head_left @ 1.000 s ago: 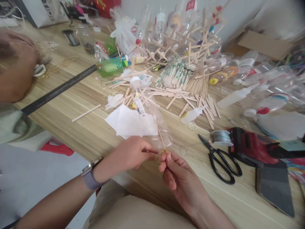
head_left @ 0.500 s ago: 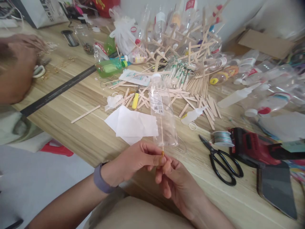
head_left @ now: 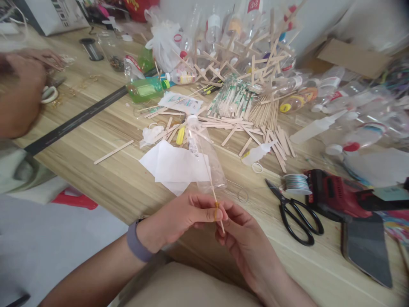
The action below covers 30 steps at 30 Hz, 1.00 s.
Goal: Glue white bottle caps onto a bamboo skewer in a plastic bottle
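My left hand (head_left: 179, 215) pinches a thin wooden stick (head_left: 214, 192) between thumb and fingers. A yellow rubber band (head_left: 217, 206) is wound around the stick at my left thumb tip. My right hand (head_left: 244, 238) is closed against the same spot, thumb and index finger at the rubber band; its hold is partly hidden. The stick's lower end sticks out below the fingertips. Its upper part runs up along a clear plastic bottle (head_left: 213, 168) with a white cap, tilted leftward beyond my hands. White paper sheets (head_left: 174, 164) lie left of the bottle.
Black-handled scissors (head_left: 295, 215), a thread spool (head_left: 298, 184), a red-black power tool (head_left: 338, 194) and a phone (head_left: 367, 247) lie at right. Craft sticks (head_left: 233, 135) and plastic bottles (head_left: 214, 32) fill the back. Another person's hand (head_left: 27, 72) works at far left.
The bottle's capped end has swung left and lower, the stick tilting with it. The stick's lower end now shows below my fingers. My right fingers have curled in closer around the stick.
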Motion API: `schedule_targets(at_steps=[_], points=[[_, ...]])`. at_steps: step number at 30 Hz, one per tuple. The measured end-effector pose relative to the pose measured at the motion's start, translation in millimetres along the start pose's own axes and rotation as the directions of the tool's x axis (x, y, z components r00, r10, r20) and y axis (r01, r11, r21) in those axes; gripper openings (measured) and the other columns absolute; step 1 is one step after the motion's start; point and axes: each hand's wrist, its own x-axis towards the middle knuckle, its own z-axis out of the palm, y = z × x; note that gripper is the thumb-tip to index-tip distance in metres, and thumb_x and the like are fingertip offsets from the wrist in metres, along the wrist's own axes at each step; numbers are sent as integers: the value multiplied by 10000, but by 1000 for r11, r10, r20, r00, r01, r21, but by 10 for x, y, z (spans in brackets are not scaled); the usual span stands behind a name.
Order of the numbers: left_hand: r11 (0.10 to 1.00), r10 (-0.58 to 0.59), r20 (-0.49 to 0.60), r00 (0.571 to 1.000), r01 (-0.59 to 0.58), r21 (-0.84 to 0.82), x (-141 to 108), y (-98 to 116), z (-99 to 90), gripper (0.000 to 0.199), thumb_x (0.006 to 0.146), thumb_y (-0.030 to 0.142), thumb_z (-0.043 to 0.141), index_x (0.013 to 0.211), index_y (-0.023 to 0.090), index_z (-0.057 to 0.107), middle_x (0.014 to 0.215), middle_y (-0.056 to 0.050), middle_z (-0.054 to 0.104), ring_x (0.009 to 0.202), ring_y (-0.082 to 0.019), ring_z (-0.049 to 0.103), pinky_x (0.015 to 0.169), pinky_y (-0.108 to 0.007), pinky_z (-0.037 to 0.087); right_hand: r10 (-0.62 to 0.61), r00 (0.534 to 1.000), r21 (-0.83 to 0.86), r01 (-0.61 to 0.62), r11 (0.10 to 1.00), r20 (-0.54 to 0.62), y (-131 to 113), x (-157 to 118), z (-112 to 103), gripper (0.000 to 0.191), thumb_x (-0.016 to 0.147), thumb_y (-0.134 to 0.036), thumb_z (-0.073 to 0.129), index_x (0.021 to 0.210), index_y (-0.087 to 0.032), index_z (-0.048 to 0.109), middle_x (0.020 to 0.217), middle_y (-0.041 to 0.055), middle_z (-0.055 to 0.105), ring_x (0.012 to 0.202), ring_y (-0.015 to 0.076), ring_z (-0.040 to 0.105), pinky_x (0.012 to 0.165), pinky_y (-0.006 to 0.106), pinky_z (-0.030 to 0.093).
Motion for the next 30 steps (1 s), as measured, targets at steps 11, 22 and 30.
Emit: schedule_targets(at_steps=[11, 22, 30], points=[[997, -64, -145, 987, 58, -49, -12, -4, -3, 251, 709, 360, 763, 732, 135, 653, 702, 26, 554, 590, -48, 397, 538, -198, 262, -259, 962, -30, 263, 964, 80, 93, -71, -182, 104, 782, -276, 717, 749, -203, 650, 823, -20, 588, 659, 57, 502, 624, 154, 424], [989, 44, -189, 981, -16, 145, -14, -38, 102, 261, 790, 371, 642, 710, 130, 584, 657, 9, 581, 516, -59, 458, 484, -198, 351, 388, 856, -163, -353, 921, 342, -66, -93, -478, 113, 790, -309, 652, 818, -205, 689, 382, -85, 510, 220, 19, 180, 235, 145, 90], [994, -38, -279, 960, 64, 85, -19, -60, 167, 245, 767, 361, 630, 686, 143, 550, 637, -1, 602, 493, -64, 467, 432, -181, 358, 24, 965, -896, 235, 376, 262, -608, 15, -258, 140, 788, -321, 663, 759, -233, 769, 649, -7, 686, 420, 60, 444, 390, 180, 343]])
